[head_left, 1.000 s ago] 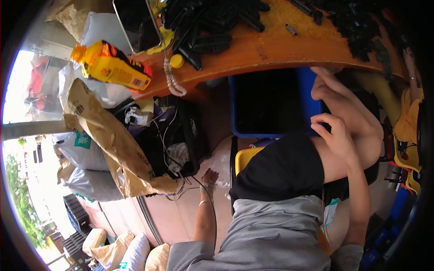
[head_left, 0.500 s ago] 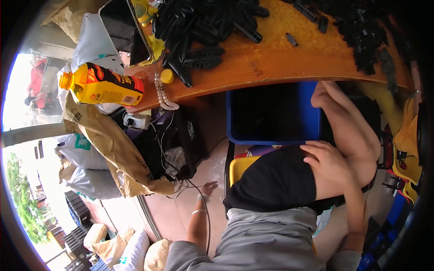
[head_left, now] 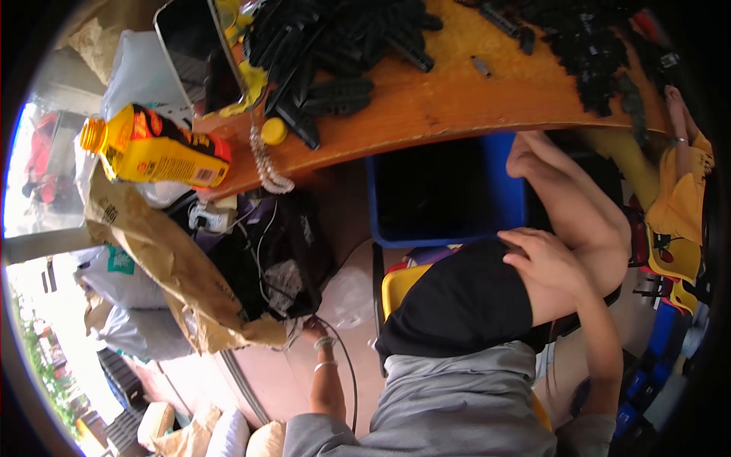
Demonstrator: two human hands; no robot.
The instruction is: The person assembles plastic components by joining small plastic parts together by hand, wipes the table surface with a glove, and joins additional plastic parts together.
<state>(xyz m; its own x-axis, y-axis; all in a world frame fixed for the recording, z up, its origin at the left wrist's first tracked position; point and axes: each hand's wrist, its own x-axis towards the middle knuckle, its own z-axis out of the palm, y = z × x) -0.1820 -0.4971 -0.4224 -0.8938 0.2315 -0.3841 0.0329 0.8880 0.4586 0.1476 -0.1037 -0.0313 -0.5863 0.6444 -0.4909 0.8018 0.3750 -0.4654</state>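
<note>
My right hand (head_left: 544, 263) rests on my thigh, on the hem of my black shorts (head_left: 457, 301), its fingers stretched out and holding nothing. Low on the left, my left hand (head_left: 312, 330) hangs above the floor, a bracelet and bangle at its wrist. It is beside the bottom of a tall brown paper bag (head_left: 164, 259) and some thin cables (head_left: 335, 335). Its fingers are small and unclear, so whether it grips anything cannot be made out. Clear plastic (head_left: 352, 293) lies close to that hand.
The wooden table (head_left: 365, 133) bears black plastic parts (head_left: 327, 46), a phone (head_left: 199, 61), a beaded strap (head_left: 266, 164) and a yellow cap (head_left: 274, 131). An uncapped yellow bottle (head_left: 175, 156) is at its left edge. Below is a blue bin (head_left: 448, 238). Another person's arm (head_left: 680, 164) shows far right.
My left hand has moved left and slightly down, from beside the clear plastic to the paper bag's bottom. The view has shifted a little. My right hand stays on my thigh.
</note>
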